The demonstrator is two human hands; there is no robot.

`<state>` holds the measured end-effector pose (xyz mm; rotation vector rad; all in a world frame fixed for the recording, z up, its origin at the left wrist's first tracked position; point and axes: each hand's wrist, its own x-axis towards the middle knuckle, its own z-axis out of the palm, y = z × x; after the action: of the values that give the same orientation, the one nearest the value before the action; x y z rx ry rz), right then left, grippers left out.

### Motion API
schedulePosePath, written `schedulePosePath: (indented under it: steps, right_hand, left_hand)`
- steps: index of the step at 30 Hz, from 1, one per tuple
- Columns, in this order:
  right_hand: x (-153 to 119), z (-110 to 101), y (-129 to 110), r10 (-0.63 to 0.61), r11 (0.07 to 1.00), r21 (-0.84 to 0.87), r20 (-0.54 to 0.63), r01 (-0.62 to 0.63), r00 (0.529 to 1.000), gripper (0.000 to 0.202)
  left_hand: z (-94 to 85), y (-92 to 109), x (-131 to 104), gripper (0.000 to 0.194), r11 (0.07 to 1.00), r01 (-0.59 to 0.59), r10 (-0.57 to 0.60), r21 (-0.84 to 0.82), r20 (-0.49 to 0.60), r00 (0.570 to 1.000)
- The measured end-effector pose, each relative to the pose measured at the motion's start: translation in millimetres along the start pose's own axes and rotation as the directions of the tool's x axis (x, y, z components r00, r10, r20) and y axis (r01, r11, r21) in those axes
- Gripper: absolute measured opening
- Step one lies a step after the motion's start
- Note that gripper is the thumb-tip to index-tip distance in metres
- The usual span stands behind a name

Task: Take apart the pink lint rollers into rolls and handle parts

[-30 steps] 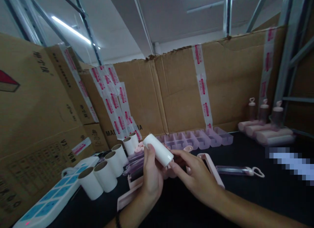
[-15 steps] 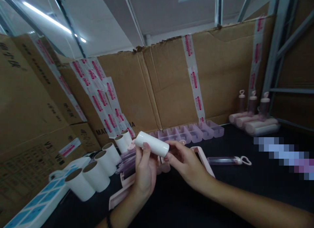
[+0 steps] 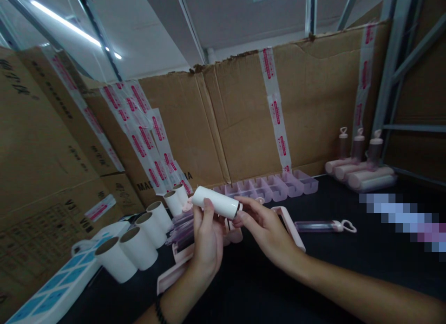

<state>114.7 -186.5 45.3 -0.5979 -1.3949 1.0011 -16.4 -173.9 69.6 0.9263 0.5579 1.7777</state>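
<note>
A white lint roller sheet roll [image 3: 216, 202] is tilted in front of me, its right end lower. My left hand [image 3: 208, 243] is closed round its left part, thumb on the near side. The fingers of my right hand [image 3: 259, 226] pinch a small pale pink end piece [image 3: 240, 207] at the roll's right end. A dark gap shows between that piece and the roll; the rest is hidden by my fingers. Just beyond my right hand lies a pale pink frame-like part [image 3: 288, 226]. A clear lint roller handle [image 3: 318, 226] with a heart-shaped loop lies farther right.
Several white rolls [image 3: 116, 259] stand in a row at left, beside a white power strip [image 3: 52, 291]. Purple plastic pieces [image 3: 183, 231] are heaped behind my left hand. A purple compartment tray [image 3: 278, 188] lies before the cardboard wall [image 3: 240, 124]; pink rollers [image 3: 362, 173] are at back right.
My right hand has shifted slightly right, away from the roll, and a dark gap with the pale end piece now shows at the roll's end. The left hand is almost unchanged.
</note>
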Motion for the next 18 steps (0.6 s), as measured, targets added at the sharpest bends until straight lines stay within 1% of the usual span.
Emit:
schedulePosePath:
  steps: [3,6,9,11,12,14,15,17,18]
  right_hand:
    - [1.5,1.8,-1.9,0.069,0.995,0.075,-0.052,-0.065,0.996,0.035]
    - [2.2,3.0,-4.6,0.183,0.978,0.114,-0.085,-0.173,0.979,0.041]
    - [0.8,2.9,-3.4,0.289,0.950,0.144,-0.065,-0.277,0.955,0.050]
    - [0.1,0.0,0.1,0.328,0.936,0.156,-0.060,-0.316,0.943,0.055]
    - [1.0,-2.7,2.1,0.331,0.936,0.148,-0.071,-0.318,0.941,0.054]
    - [7.9,-9.9,5.1,0.290,0.956,0.080,-0.112,-0.283,0.950,0.046]
    - [14.8,-13.4,6.0,0.243,0.970,-0.001,-0.127,-0.245,0.962,0.042]
    - [35.6,-17.5,6.8,0.143,0.959,-0.228,-0.115,-0.166,0.983,0.039]
    - [49.0,-17.0,7.3,0.104,0.927,-0.353,-0.083,-0.127,0.991,0.040]
  left_hand:
    - [-1.3,-2.3,-1.6,0.040,1.000,-0.003,0.003,0.014,-0.005,1.000]
    - [-3.2,-4.4,-3.4,0.043,1.000,0.010,-0.010,0.003,-0.009,1.000]
    - [-5.5,-5.4,-4.6,0.044,1.000,0.020,-0.020,-0.008,-0.021,1.000]
    - [-7.4,-4.7,-6.0,0.044,1.000,0.004,-0.004,0.025,-0.030,1.000]
    - [-8.4,-3.8,-7.4,0.045,0.998,-0.012,0.014,0.059,-0.036,0.999]
    - [-9.7,-0.4,-11.9,0.046,0.987,-0.068,0.074,0.144,-0.037,0.997]
    - [-10.0,1.9,-14.9,0.046,0.976,-0.104,0.111,0.193,-0.028,0.993]
    - [-10.3,6.5,-22.0,0.043,0.943,-0.178,0.178,0.282,0.025,0.984]
    - [-10.6,8.5,-25.6,0.041,0.928,-0.216,0.204,0.303,0.071,0.976]
